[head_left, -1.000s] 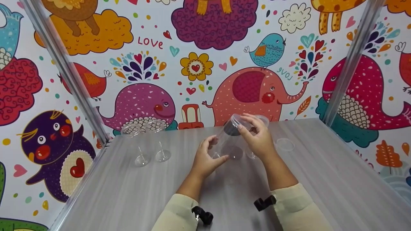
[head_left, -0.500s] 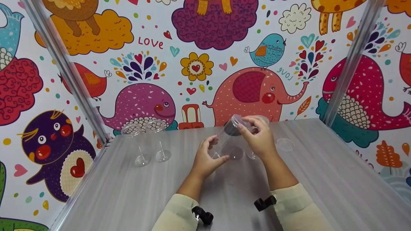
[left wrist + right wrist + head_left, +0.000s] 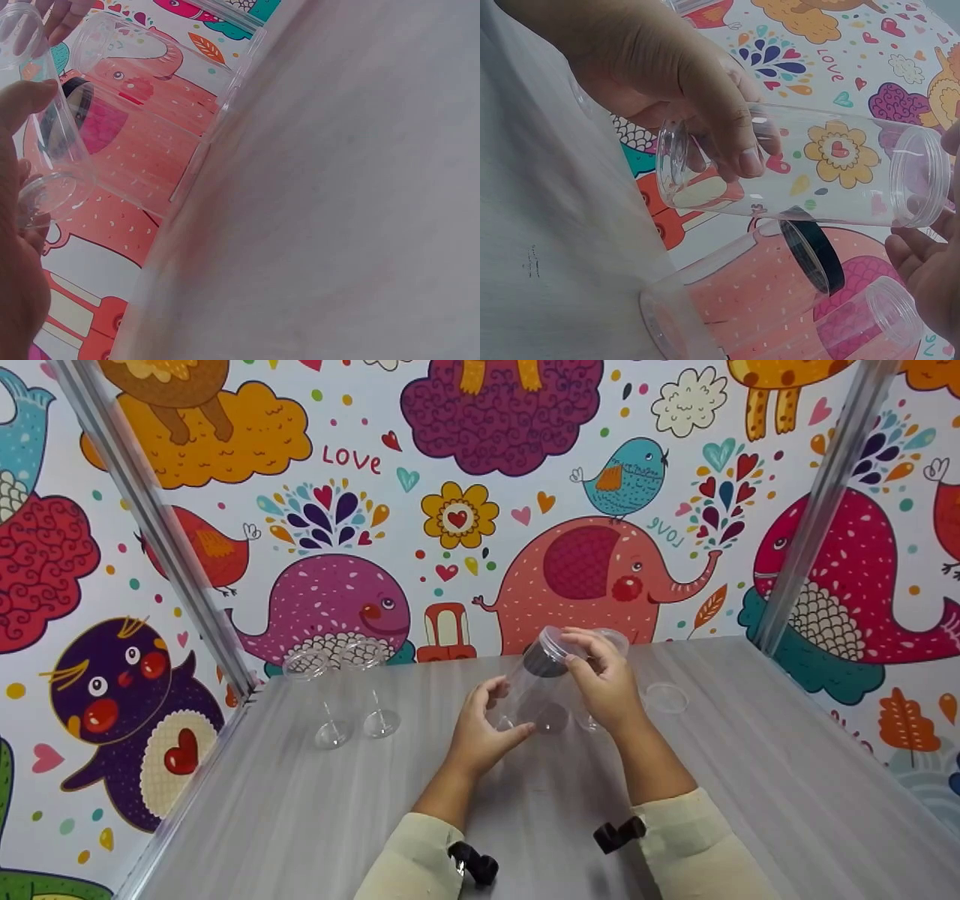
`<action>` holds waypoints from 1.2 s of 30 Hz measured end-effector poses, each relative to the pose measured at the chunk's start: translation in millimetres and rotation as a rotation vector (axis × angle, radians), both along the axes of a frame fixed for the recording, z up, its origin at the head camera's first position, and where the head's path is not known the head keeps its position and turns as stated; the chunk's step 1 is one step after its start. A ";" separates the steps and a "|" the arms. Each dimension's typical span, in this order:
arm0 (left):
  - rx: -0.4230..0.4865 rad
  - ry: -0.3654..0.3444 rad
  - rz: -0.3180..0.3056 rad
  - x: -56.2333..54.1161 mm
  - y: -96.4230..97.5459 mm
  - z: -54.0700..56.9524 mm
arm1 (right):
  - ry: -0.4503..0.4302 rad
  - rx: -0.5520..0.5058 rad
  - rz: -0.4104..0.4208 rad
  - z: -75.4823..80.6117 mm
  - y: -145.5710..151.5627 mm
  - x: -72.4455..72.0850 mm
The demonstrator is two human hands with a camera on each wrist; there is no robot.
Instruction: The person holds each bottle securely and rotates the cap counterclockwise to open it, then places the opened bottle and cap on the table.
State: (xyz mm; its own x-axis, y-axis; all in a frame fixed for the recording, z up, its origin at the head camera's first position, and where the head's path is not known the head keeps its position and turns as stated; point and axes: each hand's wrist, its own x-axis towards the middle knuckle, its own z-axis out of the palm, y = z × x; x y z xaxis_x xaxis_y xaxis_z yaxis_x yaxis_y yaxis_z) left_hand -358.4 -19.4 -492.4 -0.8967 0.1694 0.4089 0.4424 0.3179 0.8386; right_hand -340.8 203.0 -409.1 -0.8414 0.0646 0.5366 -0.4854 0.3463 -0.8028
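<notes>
A clear plastic jar (image 3: 529, 694) is held tilted above the table between both hands. My left hand (image 3: 486, 731) grips it near the base, its thumb across the wall in the right wrist view. At the ribbed mouth end (image 3: 921, 176), my right hand (image 3: 606, 686) curls its fingers and thumb around the rim. Whether a clear lid sits there is hard to tell. Just behind stands another clear jar with a black lid (image 3: 814, 255), partly seen through the held one. A further clear jar (image 3: 870, 319) stands beside that, mostly hidden by my right hand in the head view.
Two clear jars (image 3: 324, 701) stand at the left of the grey table (image 3: 300, 825). A clear round disc or ring (image 3: 667, 698) lies to the right of my right hand. Patterned walls (image 3: 457, 442) with metal corner posts (image 3: 161, 532) enclose the back and sides.
The right thumb has shifted slightly right and down along the jar's rim, and the right fingers have moved a little. The left hand and the jar have barely moved.
</notes>
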 end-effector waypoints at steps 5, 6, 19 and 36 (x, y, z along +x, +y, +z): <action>0.019 -0.003 -0.010 0.1 -0.2 0.4 | 0.026 0.008 -0.033 0.6 -1.2 -0.2; 0.021 -0.004 -0.011 0.3 -0.2 0.5 | 0.032 0.011 -0.046 0.8 -1.6 -0.4; -0.007 -0.008 0.007 1.0 -0.1 0.4 | 0.026 0.050 -0.115 1.4 -2.5 -1.5; -0.002 0.000 0.004 -1.6 0.1 -1.8 | 0.004 -0.011 0.032 1.9 -2.1 1.5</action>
State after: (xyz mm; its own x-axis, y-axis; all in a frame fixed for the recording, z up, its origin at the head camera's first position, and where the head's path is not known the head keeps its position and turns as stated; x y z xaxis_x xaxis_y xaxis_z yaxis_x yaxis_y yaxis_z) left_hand -359.9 -19.3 -494.2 -0.8974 0.1669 0.4084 0.4411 0.3215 0.8379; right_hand -339.3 200.9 -407.2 -0.8408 0.0441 0.5395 -0.4993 0.3218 -0.8044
